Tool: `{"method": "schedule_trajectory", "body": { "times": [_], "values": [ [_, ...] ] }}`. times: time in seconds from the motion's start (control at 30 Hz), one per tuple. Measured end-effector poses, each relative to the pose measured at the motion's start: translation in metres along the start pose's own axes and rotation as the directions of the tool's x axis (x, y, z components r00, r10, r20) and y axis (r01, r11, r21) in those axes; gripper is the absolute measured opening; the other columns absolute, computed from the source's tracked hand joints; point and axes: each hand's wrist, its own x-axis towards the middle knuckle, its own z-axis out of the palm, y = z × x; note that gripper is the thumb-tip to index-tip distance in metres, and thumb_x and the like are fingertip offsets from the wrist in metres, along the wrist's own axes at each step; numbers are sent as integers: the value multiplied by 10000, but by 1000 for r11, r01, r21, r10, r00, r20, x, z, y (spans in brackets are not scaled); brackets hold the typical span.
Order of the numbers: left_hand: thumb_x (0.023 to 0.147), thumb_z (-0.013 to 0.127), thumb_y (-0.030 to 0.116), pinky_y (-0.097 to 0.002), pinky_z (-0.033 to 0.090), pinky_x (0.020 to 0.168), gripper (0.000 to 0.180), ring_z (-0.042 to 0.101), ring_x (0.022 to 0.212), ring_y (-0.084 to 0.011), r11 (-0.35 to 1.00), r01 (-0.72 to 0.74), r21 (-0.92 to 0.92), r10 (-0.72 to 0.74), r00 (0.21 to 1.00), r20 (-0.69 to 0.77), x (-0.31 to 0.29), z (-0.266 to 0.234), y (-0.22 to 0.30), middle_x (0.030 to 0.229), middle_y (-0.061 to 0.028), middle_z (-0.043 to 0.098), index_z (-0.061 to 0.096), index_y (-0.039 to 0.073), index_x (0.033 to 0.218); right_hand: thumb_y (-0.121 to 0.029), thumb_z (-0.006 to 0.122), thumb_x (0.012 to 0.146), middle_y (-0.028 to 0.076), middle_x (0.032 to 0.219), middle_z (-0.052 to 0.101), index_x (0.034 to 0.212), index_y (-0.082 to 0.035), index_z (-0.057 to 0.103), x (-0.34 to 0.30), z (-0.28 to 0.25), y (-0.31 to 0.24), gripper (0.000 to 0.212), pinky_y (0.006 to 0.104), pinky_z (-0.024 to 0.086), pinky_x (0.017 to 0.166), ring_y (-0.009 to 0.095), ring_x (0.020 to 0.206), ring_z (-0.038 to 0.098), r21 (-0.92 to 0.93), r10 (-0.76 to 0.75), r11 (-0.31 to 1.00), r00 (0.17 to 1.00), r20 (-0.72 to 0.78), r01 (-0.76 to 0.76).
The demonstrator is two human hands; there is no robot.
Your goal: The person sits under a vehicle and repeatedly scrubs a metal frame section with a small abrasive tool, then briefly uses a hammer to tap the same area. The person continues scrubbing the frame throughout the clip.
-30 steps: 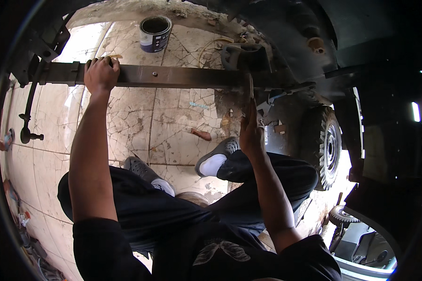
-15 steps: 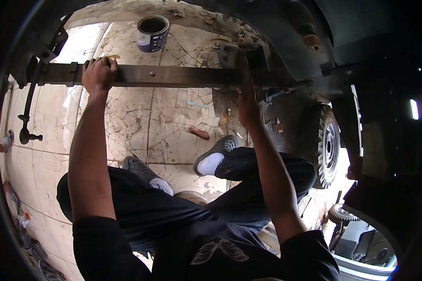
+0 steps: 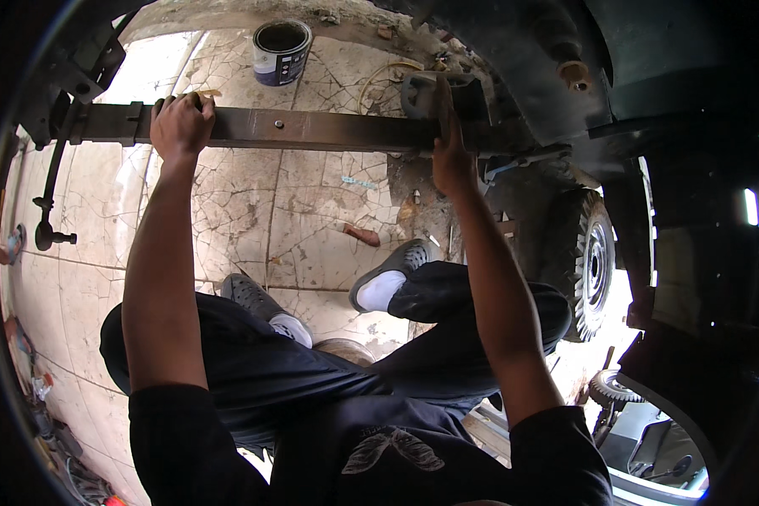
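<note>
A long dark steel bar [image 3: 337, 131], flat like a leaf spring, crosses in front of me with a bolt head [image 3: 278, 124] near its middle. My left hand [image 3: 182, 126] is closed over the bar toward its left end, next to a clamp band [image 3: 131, 123]. A tan scrap [image 3: 208, 93] shows beside those fingers; whether they hold it I cannot tell. Close to the bar's right part, my right hand [image 3: 453, 166] is closed on a long narrow dark thing [image 3: 444, 105] that points away from me. Its kind is too dark to make out.
A paint can [image 3: 280, 55] stands on the cracked tile floor beyond the bar. A brown piece [image 3: 362, 234] lies near my shoes. Dark vehicle parts with a large bolt [image 3: 574, 75] overhang the right side, above a treaded wheel [image 3: 594, 266]. A rod [image 3: 49, 198] hangs at left.
The view has shifted slightly, so the bar sits a little higher. My right hand and the dark thing have moved slightly; the left hand keeps its grip on the bar.
</note>
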Motion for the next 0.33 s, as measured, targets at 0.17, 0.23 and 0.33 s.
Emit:
{"method": "schedule_trajectory", "body": {
  "times": [0.17,0.23,0.33],
  "values": [
    [990,556,401,-416,456,1073,378,691,1125,-272,999,-46,6,46,992,-118,-3,8,-6,1083,-94,795,797,109,982,-206,553,1082,354,1076,725,1704,-226,144,-104,6,16,744,657,581,802,574,905,702,-15,-13,1000,998,-55,12],
    [991,556,403,-413,456,1077,381,692,1131,-268,1000,-28,-1,27,994,-106,-3,5,-6,1089,-95,796,797,108,977,-205,555,1082,355,1123,719,1707,-215,135,-132,0,4,753,660,585,791,579,894,701,18,-28,999,998,-63,29],
    [993,554,407,-411,455,1082,387,691,1136,-266,999,-34,-13,33,994,-105,-2,7,-6,1097,-100,795,798,106,982,-194,569,1077,350,1078,730,1712,-217,125,-130,-1,-1,775,660,584,753,573,870,709,12,-6,1000,997,-80,7]
  ]
}}
